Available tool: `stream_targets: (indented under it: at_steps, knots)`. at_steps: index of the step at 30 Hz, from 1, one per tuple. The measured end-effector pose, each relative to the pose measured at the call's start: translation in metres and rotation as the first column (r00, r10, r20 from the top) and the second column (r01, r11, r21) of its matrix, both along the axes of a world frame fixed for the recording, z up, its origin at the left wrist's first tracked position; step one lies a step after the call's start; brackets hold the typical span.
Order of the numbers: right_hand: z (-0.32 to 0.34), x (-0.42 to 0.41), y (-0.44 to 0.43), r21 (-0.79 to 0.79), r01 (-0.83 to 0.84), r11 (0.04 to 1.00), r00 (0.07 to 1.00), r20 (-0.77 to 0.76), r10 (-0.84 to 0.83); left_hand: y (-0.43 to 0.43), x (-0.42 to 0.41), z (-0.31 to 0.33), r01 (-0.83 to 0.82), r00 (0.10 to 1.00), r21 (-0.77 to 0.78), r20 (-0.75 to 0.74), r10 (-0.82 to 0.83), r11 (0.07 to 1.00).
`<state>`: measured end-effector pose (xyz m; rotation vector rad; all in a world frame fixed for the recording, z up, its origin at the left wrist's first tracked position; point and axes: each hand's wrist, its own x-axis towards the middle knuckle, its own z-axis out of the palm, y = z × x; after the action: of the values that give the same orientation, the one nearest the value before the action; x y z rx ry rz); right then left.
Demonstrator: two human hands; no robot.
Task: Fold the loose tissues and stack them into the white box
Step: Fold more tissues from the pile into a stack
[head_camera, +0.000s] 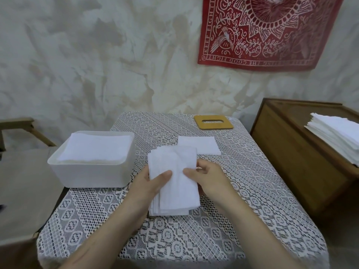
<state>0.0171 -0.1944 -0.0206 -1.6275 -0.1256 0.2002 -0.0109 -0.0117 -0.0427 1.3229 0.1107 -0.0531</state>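
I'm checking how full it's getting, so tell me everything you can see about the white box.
The white box is a frosted, translucent plastic tub with rounded corners and an open top, no lid on it. It stands upright at the left edge of the lace-covered table. A stack of flat white tissues fills it almost to the rim. Neither the left hand nor the right hand touches it; both grip a tissue bundle just to its right.

left grip (pixel 149 184) thumb-pinching tissues (pixel 174 193) | right grip (pixel 210 179) same | forearms converge
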Motion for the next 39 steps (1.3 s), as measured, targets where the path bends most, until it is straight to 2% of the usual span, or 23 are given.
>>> stream_targets:
  at_steps: [4,8,10,12,14,16,20,23,27,31,35,39]
  knots:
    - [0.001,0.001,0.0,-0.049,-0.001,0.999,0.999,0.035,0.003,0.0,0.001,-0.002,0.007,1.0,0.025,-0.011,-0.007,1.0]
    - [-0.004,0.005,0.0,-0.164,0.118,0.979,0.989,0.113,-0.1,0.002,0.002,-0.003,-0.01,1.0,0.04,-0.025,0.011,0.999]
    - [-0.004,0.007,-0.001,-0.225,0.143,0.964,0.988,0.095,-0.125,0.002,0.003,-0.003,-0.021,0.999,0.042,-0.029,0.022,0.999]
    - [-0.001,0.006,-0.002,-0.256,0.077,0.964,0.997,0.009,-0.077,0.001,0.003,-0.002,-0.026,0.999,0.04,-0.032,0.027,0.999]
    - [0.002,0.005,-0.004,-0.217,-0.01,0.976,0.997,-0.08,-0.007,0.001,0.004,-0.001,-0.018,0.999,0.043,-0.032,0.019,0.999]
    - [0.001,0.006,-0.004,-0.167,-0.042,0.985,0.995,-0.1,0.026,0.0,0.005,-0.001,-0.002,1.0,0.071,-0.03,0.004,0.997]
    - [0.003,0.016,-0.001,-0.173,0.008,0.985,0.999,-0.038,-0.014,0.001,0.014,-0.003,-0.069,0.997,0.134,-0.021,0.072,0.989]
    - [0.006,0.041,-0.013,-0.233,0.135,0.963,0.991,0.022,-0.133,0.007,0.024,-0.003,-0.118,0.991,0.141,-0.041,0.125,0.983]
    - [0.003,0.093,-0.034,-0.471,0.337,0.815,0.94,0.211,-0.267,0.012,0.033,-0.002,-0.11,0.992,0.118,-0.053,0.117,0.987]
    - [0.002,0.143,-0.039,-0.707,0.346,0.618,0.928,0.356,-0.112,0.016,0.037,-0.002,-0.093,0.993,0.09,-0.06,0.098,0.992]
    - [-0.003,0.189,-0.042,-0.876,0.187,0.444,0.971,0.232,0.049,0.019,0.038,-0.003,-0.08,0.994,0.072,-0.064,0.085,0.994]
    - [0.001,0.214,-0.043,-0.91,0.094,0.403,0.987,0.138,0.083,0.021,0.035,-0.002,-0.05,0.997,0.018,-0.066,0.051,0.999]
